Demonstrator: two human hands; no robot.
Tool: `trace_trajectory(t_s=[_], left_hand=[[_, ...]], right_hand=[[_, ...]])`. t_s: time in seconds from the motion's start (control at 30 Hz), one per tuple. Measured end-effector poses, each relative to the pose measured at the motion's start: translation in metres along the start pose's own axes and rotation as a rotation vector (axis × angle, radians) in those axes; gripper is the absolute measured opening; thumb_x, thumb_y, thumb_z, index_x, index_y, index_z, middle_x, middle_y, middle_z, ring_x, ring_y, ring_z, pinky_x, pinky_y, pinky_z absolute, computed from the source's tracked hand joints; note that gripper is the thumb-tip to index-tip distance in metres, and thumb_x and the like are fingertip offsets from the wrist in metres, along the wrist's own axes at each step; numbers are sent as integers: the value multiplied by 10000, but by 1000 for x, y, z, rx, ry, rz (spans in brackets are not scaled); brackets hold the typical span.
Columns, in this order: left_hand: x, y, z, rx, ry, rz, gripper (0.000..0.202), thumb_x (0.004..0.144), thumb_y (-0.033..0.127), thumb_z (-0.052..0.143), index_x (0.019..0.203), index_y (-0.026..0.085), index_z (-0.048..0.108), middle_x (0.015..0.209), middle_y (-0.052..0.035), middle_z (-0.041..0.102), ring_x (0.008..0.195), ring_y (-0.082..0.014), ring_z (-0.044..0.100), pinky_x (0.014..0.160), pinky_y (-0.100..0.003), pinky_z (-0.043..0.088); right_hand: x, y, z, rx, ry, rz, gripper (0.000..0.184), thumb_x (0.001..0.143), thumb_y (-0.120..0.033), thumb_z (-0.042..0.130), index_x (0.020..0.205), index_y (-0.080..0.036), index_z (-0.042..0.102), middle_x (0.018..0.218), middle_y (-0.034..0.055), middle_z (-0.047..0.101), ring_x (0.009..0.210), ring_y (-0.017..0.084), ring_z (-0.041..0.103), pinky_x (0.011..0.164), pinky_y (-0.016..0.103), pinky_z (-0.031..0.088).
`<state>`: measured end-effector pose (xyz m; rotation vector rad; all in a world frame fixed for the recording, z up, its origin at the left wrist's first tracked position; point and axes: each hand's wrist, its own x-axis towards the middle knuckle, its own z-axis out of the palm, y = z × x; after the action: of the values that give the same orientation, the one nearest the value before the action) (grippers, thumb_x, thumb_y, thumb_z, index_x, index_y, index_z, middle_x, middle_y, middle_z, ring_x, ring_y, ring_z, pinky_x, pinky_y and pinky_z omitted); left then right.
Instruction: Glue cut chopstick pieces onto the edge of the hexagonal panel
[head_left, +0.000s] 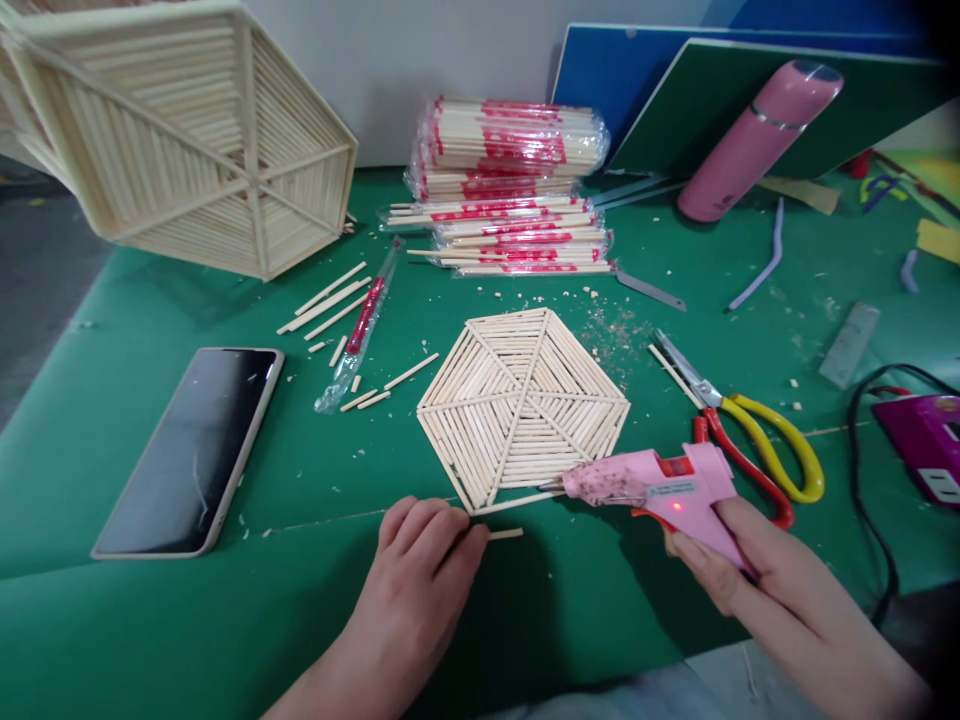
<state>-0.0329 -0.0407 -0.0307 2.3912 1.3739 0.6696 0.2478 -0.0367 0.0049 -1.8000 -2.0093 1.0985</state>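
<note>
A flat hexagon of pale wooden sticks (525, 400) lies in the middle of the green table, with spokes crossing at its centre. My right hand (772, 570) is wrapped round a pink hot glue gun (675, 490), whose red light is lit. The gun's nozzle reaches the hexagon's lower right edge, by one end of a stick (517, 502) along its near side. At the near left corner my left hand (427, 570) has its fingers closed in a pinch. A short wooden stick (506, 534) pokes out from under those fingers; its other end is hidden.
Scissors (739, 425) lie right of the hexagon, a phone (191, 450) left. Behind are wrapped chopsticks (517, 190), a pink flask (761, 140) and a larger stick-built hexagonal piece (247, 150). Loose sticks (330, 300) and crumbs are scattered. A black cable (855, 450) runs down the right.
</note>
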Motion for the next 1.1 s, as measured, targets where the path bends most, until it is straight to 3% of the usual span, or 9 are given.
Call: trace_trajectory(t_s=[0.37, 0.63, 0.8, 1.1], left_hand=[[-3, 0, 0, -32, 0, 6, 203, 842, 68, 412, 920, 144, 583, 837, -60, 557, 804, -178, 455, 790, -367, 333], [-4, -3, 2, -25, 11, 7, 200, 859, 97, 402, 910, 146, 589, 827, -58, 559, 804, -177, 453, 790, -368, 331], [-2, -1, 1, -26, 0, 6, 201, 859, 104, 404, 907, 150, 594, 826, -53, 563, 792, -167, 456, 783, -358, 338], [-3, -1, 1, -47, -13, -13, 209, 865, 106, 397, 932, 158, 588, 839, -51, 561, 807, -169, 456, 801, -368, 330]], right_hand=[[-2, 4, -4, 102, 9, -2, 164, 826, -316, 477, 695, -226, 436, 556, -45, 429, 455, 95, 409, 381, 175, 373], [4, -20, 8, 191, 71, 73, 202, 847, -370, 444, 715, -218, 455, 570, -40, 417, 483, 98, 386, 403, 184, 365], [12, -28, 11, 182, -27, 0, 208, 860, -346, 431, 696, -220, 407, 564, -47, 430, 479, 92, 395, 401, 177, 357], [6, -13, 7, 104, 3, -37, 164, 852, -328, 442, 730, -221, 421, 567, -44, 424, 471, 96, 410, 404, 179, 377]])
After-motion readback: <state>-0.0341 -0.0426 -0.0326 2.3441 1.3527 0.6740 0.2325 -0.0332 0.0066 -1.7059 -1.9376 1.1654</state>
